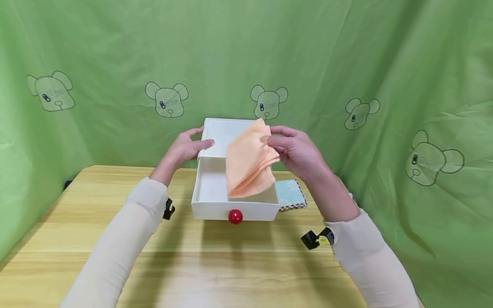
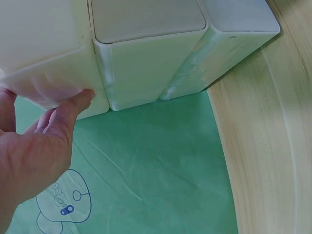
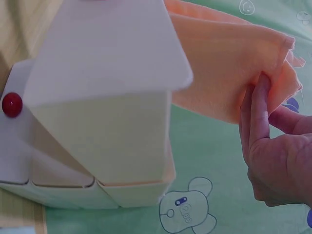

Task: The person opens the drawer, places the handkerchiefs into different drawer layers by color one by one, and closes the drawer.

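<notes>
A white drawer box (image 1: pixel 219 134) stands at the back of the wooden table (image 1: pixel 215 265), its drawer (image 1: pixel 209 188) pulled out toward me with a red knob (image 1: pixel 235 216) on the front. My right hand (image 1: pixel 296 150) pinches the top edge of a folded peach cloth (image 1: pixel 249 161), which hangs down into the open drawer. In the right wrist view the fingers (image 3: pixel 258 117) grip the cloth (image 3: pixel 229 73) beside the box (image 3: pixel 107 97). My left hand (image 1: pixel 184 147) rests on the box's left top corner, its thumb on the lid; the left wrist view shows its fingertips (image 2: pixel 73 105) against the box's side (image 2: pixel 141 73).
A light blue patterned cloth with a checkered edge (image 1: pixel 290 194) lies on the table right of the drawer. A green curtain with bear prints (image 1: pixel 167 99) hangs behind and to the sides. The table's front half lies bare wood.
</notes>
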A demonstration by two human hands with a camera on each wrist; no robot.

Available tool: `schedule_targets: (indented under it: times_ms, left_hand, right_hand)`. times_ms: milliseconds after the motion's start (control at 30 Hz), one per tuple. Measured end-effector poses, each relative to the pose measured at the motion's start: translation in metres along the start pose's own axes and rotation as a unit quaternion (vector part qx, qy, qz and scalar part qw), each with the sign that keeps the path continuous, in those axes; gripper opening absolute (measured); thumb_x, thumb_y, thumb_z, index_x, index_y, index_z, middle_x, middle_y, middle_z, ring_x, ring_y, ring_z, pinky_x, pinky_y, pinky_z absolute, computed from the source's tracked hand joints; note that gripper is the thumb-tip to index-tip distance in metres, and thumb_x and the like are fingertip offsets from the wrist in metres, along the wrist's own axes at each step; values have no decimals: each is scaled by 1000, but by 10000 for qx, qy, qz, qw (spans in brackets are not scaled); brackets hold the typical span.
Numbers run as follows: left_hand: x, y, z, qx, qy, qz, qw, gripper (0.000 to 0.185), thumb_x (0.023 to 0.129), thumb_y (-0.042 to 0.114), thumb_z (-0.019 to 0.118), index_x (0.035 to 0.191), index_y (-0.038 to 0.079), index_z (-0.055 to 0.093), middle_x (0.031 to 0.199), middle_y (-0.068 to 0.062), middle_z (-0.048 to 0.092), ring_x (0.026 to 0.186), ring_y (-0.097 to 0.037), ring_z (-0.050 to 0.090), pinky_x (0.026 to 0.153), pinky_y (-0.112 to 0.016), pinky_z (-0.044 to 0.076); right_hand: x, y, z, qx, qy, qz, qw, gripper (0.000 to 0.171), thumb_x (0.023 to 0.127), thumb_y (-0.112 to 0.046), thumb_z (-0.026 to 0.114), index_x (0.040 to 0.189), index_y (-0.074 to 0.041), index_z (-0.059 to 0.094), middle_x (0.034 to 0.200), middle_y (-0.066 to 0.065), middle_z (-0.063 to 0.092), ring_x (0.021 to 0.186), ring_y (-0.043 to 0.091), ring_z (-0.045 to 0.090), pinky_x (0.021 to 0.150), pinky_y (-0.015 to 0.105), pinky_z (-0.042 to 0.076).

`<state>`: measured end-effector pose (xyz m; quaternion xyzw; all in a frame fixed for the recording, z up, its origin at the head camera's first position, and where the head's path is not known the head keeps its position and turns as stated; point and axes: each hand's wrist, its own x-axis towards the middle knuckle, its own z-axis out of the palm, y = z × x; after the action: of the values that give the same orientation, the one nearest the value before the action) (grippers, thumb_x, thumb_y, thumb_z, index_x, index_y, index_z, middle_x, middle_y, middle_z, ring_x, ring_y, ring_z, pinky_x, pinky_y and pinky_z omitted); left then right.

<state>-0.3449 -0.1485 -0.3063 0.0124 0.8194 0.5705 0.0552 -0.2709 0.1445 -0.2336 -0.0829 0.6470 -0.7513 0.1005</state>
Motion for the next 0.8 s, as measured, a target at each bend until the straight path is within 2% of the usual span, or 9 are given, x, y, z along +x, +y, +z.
schedule_targets:
  times_ms: [267, 467, 667, 800]
  left_hand:
    - [-1, 0, 0, 130, 16, 0, 9999, 82, 94, 39, 72, 161, 27, 27, 155, -17, 47, 128, -31, 59, 113, -48, 46]
    - [0, -1, 0, 214, 44, 24, 9998, 83, 93, 40, 73, 161, 28, 27, 158, -18, 42, 132, -32, 56, 116, -50, 42]
    - [0, -1, 0, 210, 57, 37, 9998, 83, 93, 41, 73, 161, 28, 27, 159, -18, 41, 129, -30, 57, 113, -47, 46]
    - [1, 0, 0, 192, 59, 22, 9998, 83, 93, 41, 73, 161, 28, 27, 158, -18, 42, 128, -30, 58, 112, -46, 47]
  right_hand:
    - [3, 11, 7, -67, -18, 115, 9999, 30, 96, 4, 61, 126, -2, 58, 96, 5, 73, 74, 12, 70, 67, 20, 61]
    - [4, 20, 8, -329, 25, 255, 9991, 38, 95, 2, 63, 132, 0, 56, 101, 6, 70, 78, 12, 67, 67, 19, 58]
    - [5, 31, 6, -425, 10, 372, 9984, 37, 94, 3, 64, 130, 0, 55, 90, 3, 72, 71, 11, 66, 62, 19, 57]
    - [4, 35, 7, -503, -17, 406, 9979, 37, 93, 2, 65, 129, 0, 55, 92, 3, 72, 70, 10, 66, 62, 20, 58]
